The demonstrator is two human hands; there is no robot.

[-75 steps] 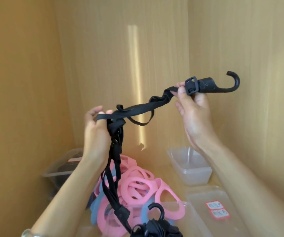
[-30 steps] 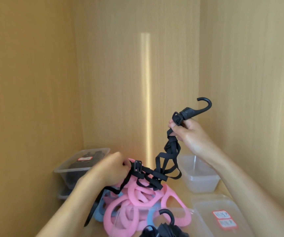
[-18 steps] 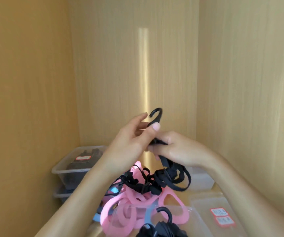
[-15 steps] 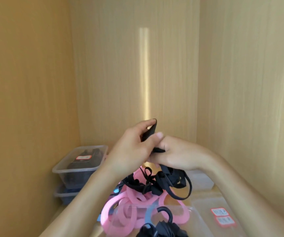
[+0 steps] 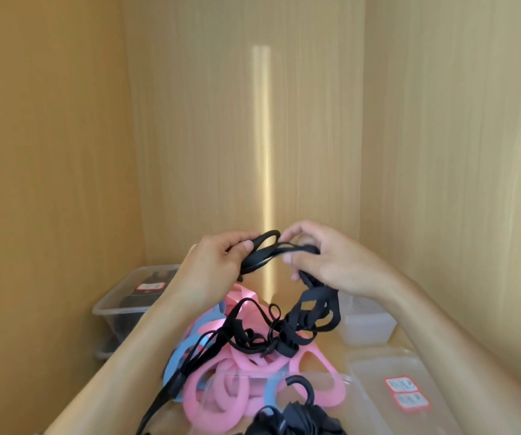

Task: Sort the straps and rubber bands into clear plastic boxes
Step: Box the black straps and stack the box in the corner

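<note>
Both hands hold one long black strap in mid-air above the shelf. My left hand grips its upper loop between thumb and fingers. My right hand has its fingers curled round the bunched folds beside it. The rest of the strap hangs in tangled loops down onto a pile of pink rubber bands and blue rubber bands. One tail runs down to the lower left. In the foreground a clear plastic box holds black straps with a hook.
A lidded clear box with dark contents and a red label stands at the left, stacked on another. An empty clear box sits at the right. A clear lid with red labels lies in front of it. Wooden walls enclose the shelf.
My hands, far apart with the strap stretched between them, have come together at chest height. The strap now hangs folded in loops, and the hook at my right hand is out of sight.
</note>
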